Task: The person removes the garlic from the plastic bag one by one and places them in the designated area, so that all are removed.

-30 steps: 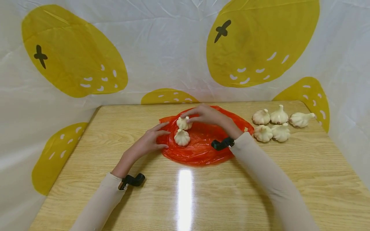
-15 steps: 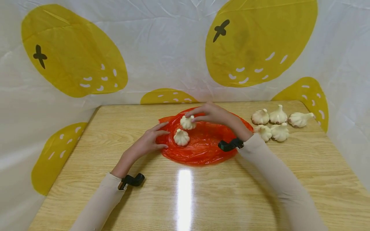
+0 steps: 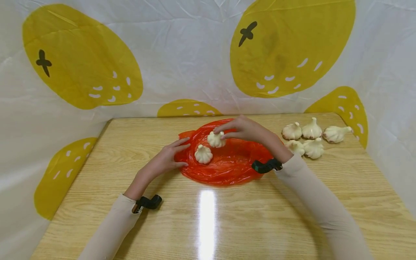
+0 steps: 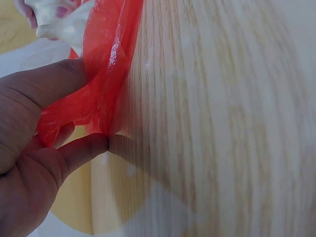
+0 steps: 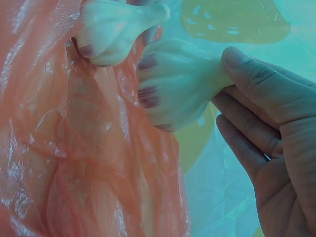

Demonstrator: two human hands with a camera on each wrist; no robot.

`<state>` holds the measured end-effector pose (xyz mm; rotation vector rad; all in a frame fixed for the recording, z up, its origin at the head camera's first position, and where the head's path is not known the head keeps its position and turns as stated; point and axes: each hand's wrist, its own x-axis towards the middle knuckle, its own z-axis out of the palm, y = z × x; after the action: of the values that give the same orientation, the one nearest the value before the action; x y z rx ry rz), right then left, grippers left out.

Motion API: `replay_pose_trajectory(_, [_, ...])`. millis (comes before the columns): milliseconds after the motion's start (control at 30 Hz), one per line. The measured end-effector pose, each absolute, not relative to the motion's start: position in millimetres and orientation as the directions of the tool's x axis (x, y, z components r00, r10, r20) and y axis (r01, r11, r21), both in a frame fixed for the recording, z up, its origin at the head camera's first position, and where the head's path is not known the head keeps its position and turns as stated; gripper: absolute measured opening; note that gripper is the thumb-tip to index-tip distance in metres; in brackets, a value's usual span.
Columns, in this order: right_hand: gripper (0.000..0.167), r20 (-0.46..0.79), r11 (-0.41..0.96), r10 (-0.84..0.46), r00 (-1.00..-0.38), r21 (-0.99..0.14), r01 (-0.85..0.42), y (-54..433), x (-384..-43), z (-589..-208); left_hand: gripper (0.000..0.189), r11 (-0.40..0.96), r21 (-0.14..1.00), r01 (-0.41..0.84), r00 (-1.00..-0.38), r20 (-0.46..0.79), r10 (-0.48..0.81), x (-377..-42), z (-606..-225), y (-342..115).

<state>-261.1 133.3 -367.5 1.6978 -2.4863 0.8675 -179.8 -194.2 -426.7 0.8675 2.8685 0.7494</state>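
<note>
My right hand (image 3: pixel 242 128) pinches a garlic bulb (image 3: pixel 216 139) by its stem, thumb against fingers. In the right wrist view this garlic bulb (image 5: pixel 180 84) shows purple streaks near its base. A second garlic bulb (image 3: pixel 203 154) sits stem-up on the left part of a crumpled red plastic bag (image 3: pixel 227 175). At the bag's left edge, my left hand (image 3: pixel 164 159) has its fingers spread and fairly straight. The left wrist view has the thumb against the red film (image 4: pixel 106 64), with another fingertip touching its lower edge.
Several more garlic bulbs (image 3: pixel 312 129) lie in a group at the table's back right, beyond the right forearm. The wooden table (image 3: pixel 130 137) ends at a white cloth (image 3: pixel 182 54) with yellow fruit prints. Each wrist wears a black camera mount (image 3: pixel 268 166).
My right hand has moved to the right with the pinched garlic bulb, away from the other bulb on the bag. The left hand has stayed at the bag's edge.
</note>
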Motion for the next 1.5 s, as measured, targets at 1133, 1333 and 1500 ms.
replay_pose_trajectory(1133, [0.024, 0.486, 0.214, -0.783, -0.389, -0.376, -0.901, 170.2, -251.1, -363.1, 0.065, 0.717, 0.474, 0.510, -0.840, 0.094, 0.535, -179.0, -425.9, -195.4])
replay_pose_trajectory(1333, [0.024, 0.500, 0.195, -0.784, -0.369, -0.366, -0.910, 175.2, -249.5, -362.2, 0.064, 0.717, 0.474, 0.512, -0.838, 0.093, 0.538, -179.3, -426.7, -195.6])
replay_pose_trajectory(1500, [0.024, 0.497, 0.203, -0.784, -0.372, -0.360, -0.911, 179.9, -249.6, -362.4, 0.064, 0.718, 0.472, 0.512, -0.839, 0.097, 0.535, -179.4, -426.9, -195.3])
